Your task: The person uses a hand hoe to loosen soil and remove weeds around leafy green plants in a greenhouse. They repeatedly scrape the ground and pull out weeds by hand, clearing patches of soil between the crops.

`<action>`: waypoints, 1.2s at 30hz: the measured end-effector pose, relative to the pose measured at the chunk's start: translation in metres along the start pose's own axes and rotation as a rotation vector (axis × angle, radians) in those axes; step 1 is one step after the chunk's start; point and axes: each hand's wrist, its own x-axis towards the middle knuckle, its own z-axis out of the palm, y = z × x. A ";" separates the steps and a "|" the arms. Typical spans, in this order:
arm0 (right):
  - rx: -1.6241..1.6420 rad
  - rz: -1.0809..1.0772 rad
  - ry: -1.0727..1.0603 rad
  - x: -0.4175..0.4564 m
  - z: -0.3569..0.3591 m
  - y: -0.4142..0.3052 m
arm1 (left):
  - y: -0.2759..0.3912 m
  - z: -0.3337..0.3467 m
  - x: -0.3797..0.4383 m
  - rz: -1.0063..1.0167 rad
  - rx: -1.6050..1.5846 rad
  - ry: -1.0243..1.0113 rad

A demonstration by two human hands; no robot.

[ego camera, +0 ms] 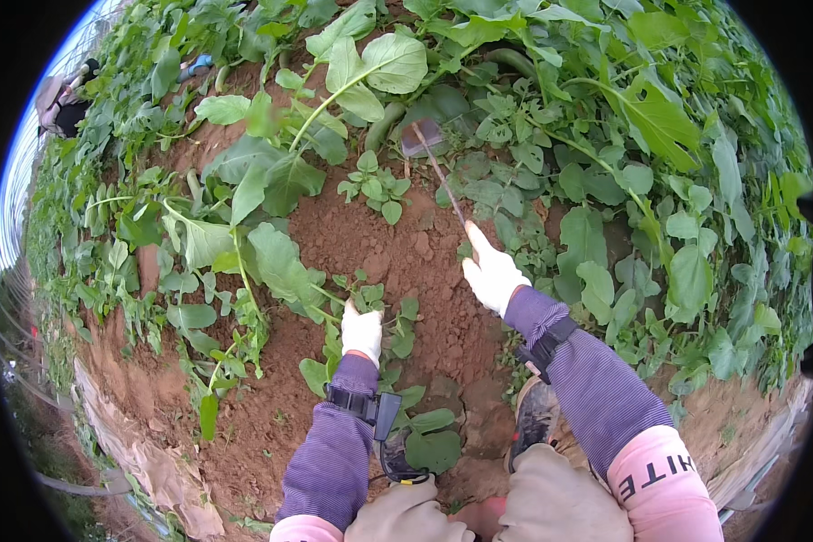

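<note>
My right hand [493, 274], in a white glove, grips the thin handle of a small hand hoe [440, 175]. The hoe's flat metal blade [422, 138] is at the far end, among low leaves and beside a thick green radish root [383, 127]. My left hand [362, 332], also gloved in white, is closed around the stems of a leafy green plant [369, 296] over the reddish-brown soil [393, 247]. Leaves stick out on both sides of that hand. A small leafy weed [375, 188] stands in the soil short of the blade.
Dense broad-leaved radish plants [650, 122] grow ahead and to the right. Several leaning leaf stalks [240, 261] stand on the left. My shoes [536, 413] are on the soil near my knees. Another person [64, 105] is at the far left. Torn plastic film [142, 467] lies lower left.
</note>
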 end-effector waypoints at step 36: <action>0.112 0.053 -0.162 -0.041 0.018 0.039 | 0.148 0.067 0.132 0.280 1.427 -0.077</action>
